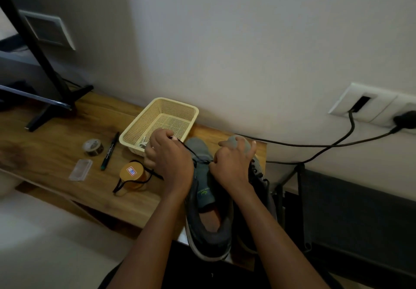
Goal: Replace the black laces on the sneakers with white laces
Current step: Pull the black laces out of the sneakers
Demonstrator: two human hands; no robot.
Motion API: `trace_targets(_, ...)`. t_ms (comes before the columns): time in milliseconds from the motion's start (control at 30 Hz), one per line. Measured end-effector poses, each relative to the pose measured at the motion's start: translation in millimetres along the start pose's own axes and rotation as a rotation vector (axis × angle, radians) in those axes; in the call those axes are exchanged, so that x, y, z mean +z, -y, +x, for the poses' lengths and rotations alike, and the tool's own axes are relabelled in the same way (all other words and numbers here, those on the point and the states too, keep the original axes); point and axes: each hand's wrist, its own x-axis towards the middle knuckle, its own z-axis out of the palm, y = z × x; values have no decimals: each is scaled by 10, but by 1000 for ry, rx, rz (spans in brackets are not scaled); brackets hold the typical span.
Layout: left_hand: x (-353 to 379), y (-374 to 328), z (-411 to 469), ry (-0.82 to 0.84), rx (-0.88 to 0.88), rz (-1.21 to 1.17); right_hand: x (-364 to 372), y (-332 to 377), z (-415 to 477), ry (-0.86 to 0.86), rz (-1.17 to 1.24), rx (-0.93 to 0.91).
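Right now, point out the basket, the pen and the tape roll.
basket [177, 112], head view, far wall.
pen [110, 151], head view, middle of barrel.
tape roll [93, 147], head view, top face.

Your wooden bench [67, 144] is carrying a cream mesh basket [135, 124], a tape roll [93, 147], a pen [110, 151], a clear case [80, 170], an orange-lidded jar [132, 174], a black lace [121, 185] and two grey sneakers [209, 232].
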Motion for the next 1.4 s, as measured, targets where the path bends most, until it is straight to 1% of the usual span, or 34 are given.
trace_targets(33, 10, 0, -11, 65, 97, 65, -3, -11, 6, 2, 11, 2)
trace_targets(100, 33, -1, -44, 252, 288, 250, -10, -30, 11, 5, 27, 11)
trace_targets(133, 39, -4, -67, 342, 336, 327, -15, -33, 11, 7, 28, 15)
trace_targets(200, 51, -13, -96, 472, 329, 412, -23, -36, 11, 12, 26, 24)
trace_targets(267, 74, 0, -94, 530, 288, 483, -24, -35, 15, 13, 27, 30)
trace_targets(400, 102, -23, -90, 558, 254, 569, -22, -25, 6, -5, 5, 24)
trace_targets(500, 119, -46, -109, 570, 251, 622, -26, -3, -28, -45, -1, 58)
trace_targets(567, 100, -37, -109, 505, 198, 577, -22, 18, -36, -68, -25, 68)
trace_targets(700, 26, 8, -105, 303, 36, 421, -10, 59, -51, -55, -79, 82)
trace_targets(833, -52, -13, -74, 153, -89, 221, 5, 71, -56, -62, -76, 86)
trace_targets(933, -73, -8, -30, 49, -136, 127, 8, 65, -53, -62, -60, 84)
trace_targets(1000, -80, 19, 7, 3, -115, 111, 9, 56, -50, -58, -38, 80)
trace_targets(1067, -94, 27, 12, 44, -67, 114, 11, 38, -44, -56, -16, 77)
trace_targets(1133, -100, 0, -34, 136, 47, 145, 7, 33, -43, -53, -9, 77)
trace_targets(1233, -33, -69, -140, 336, 288, 358, -16, 46, -35, -31, -23, 86)
trace_targets(1267, 0, -79, -157, 405, 319, 436, -24, 48, -33, -24, -25, 88)
trace_targets(1333, 47, -75, -152, 519, 280, 546, -32, 44, -32, -20, -16, 90)
trace_targets(1400, 71, -51, -126, 557, 239, 605, -35, 42, -36, -20, -18, 83)
